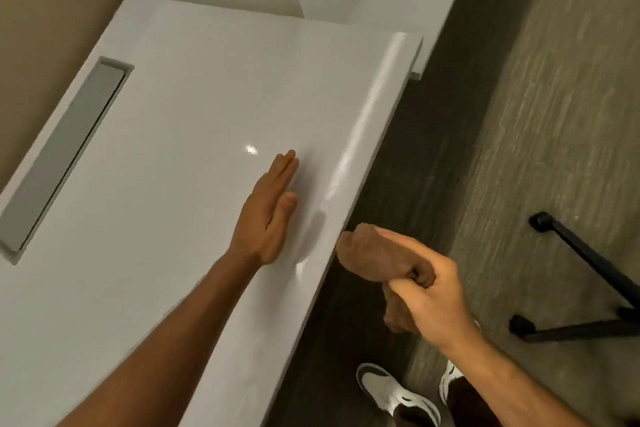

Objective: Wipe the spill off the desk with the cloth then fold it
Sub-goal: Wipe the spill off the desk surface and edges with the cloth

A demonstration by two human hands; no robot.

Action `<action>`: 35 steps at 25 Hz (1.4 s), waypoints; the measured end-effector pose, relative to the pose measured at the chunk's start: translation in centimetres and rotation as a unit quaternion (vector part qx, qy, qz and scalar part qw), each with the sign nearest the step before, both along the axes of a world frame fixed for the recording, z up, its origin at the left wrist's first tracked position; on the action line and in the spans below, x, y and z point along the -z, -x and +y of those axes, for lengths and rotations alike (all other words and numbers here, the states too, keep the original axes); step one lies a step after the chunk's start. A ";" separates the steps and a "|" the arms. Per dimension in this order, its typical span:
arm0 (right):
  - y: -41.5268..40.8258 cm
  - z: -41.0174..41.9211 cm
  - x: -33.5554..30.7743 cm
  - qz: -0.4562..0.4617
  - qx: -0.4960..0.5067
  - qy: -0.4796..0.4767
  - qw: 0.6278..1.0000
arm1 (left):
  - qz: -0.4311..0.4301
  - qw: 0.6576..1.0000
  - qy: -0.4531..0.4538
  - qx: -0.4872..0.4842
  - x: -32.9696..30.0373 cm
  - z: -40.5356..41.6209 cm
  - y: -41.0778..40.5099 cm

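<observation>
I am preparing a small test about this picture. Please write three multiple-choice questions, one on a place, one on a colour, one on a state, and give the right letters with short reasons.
1. Where is the cloth?
A. spread flat on the desk
B. held beyond the desk's front edge
C. on the floor

2. What colour is the cloth?
A. brown
B. blue
C. white

3. How is the left hand?
A. curled into a fist
B. gripping the cloth
C. flat, fingers straight, on the desk

Answers:
1 B: the right hand holds it bunched, off the desk, over the dark floor.
2 A: the fabric is plainly brown.
3 C: its fingers lie straight on the white top.
</observation>
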State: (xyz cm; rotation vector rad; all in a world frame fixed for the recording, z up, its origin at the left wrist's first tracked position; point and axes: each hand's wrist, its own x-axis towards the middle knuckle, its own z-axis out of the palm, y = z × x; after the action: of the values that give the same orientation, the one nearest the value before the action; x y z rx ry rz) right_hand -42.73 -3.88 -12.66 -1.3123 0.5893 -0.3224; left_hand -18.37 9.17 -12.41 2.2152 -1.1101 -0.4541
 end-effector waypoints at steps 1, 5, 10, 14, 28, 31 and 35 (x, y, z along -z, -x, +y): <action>0.3 -0.3 -0.1 0.009 0.071 -0.071 0.995 | -0.002 1.000 -0.011 0.010 0.0 -1.4 -0.2; -1.0 -0.6 0.6 0.046 0.212 -0.224 0.950 | -0.035 0.995 -0.055 0.081 0.4 -6.8 -1.6; -4.7 3.9 1.3 0.070 0.244 -0.280 0.926 | -0.084 0.985 -0.095 0.120 2.0 -11.3 -2.3; -7.4 10.3 0.7 0.107 0.298 -0.239 0.918 | -0.120 0.979 -0.099 0.130 2.9 -11.3 -2.5; -10.7 1.5 3.9 0.040 0.306 -0.123 0.943 | -0.144 0.973 -0.107 0.144 3.3 -11.4 -2.6; -10.6 -1.5 4.2 0.016 0.356 -0.190 0.915 | -0.143 0.974 -0.106 0.139 3.2 -11.4 -2.6; -9.3 -1.9 3.1 0.016 0.462 -0.257 0.849 | -0.140 0.975 -0.107 0.136 3.0 -11.4 -2.5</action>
State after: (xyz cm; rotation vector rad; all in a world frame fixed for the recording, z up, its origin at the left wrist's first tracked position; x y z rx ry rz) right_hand -33.43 -5.75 -15.79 -0.4342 1.2300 -0.8603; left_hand -15.88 -2.25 -15.42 2.3740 -1.5944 -0.3970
